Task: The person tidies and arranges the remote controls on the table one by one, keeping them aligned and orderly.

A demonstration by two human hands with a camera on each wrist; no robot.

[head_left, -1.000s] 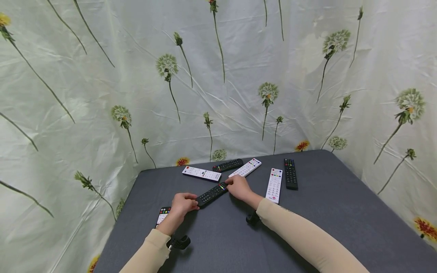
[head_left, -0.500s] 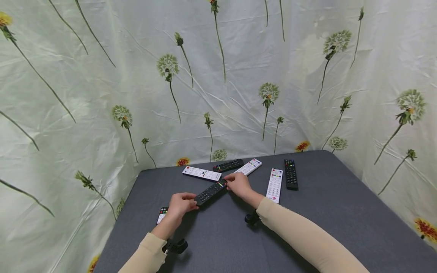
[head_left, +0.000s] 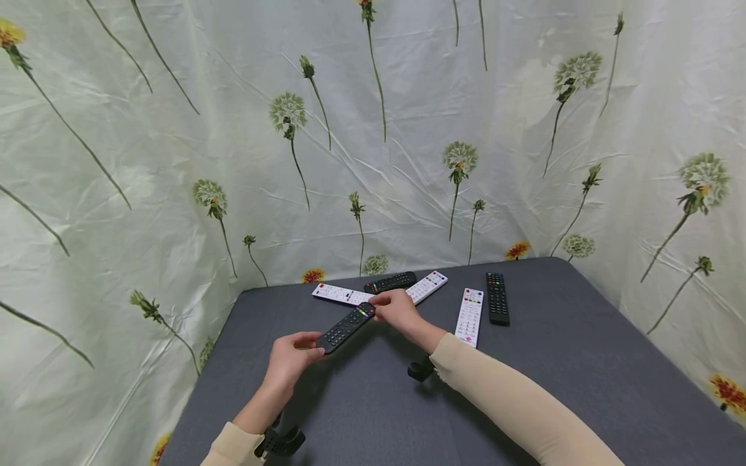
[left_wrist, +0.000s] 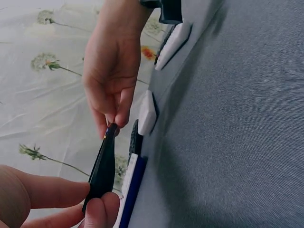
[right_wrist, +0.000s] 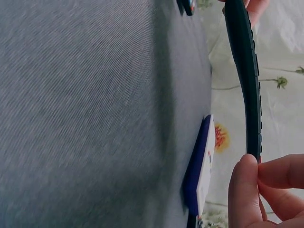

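Observation:
A black remote control (head_left: 346, 328) with several coloured buttons at its far end is held slantwise above the table. My left hand (head_left: 289, 356) pinches its near left end between thumb and fingers. At the far right end, the fingertips of my right hand (head_left: 399, 312) pinch it. Seen edge-on, the same remote control (right_wrist: 248, 80) hangs apart from the cloth in the right wrist view. Behind my right hand lie a white remote control (head_left: 338, 294) on the left and another white remote control (head_left: 428, 286) on the right, both partly covered.
On the dark grey table (head_left: 379, 414), a black remote control (head_left: 390, 281) lies at the back. To the right are a white remote control (head_left: 469, 316) and a long black remote control (head_left: 497, 298). A flowered curtain (head_left: 361, 142) hangs behind the table edge.
Both hands have carried the black remote control up and leftward off the table. My left hand now hides the small remote control that showed beside it at the left.

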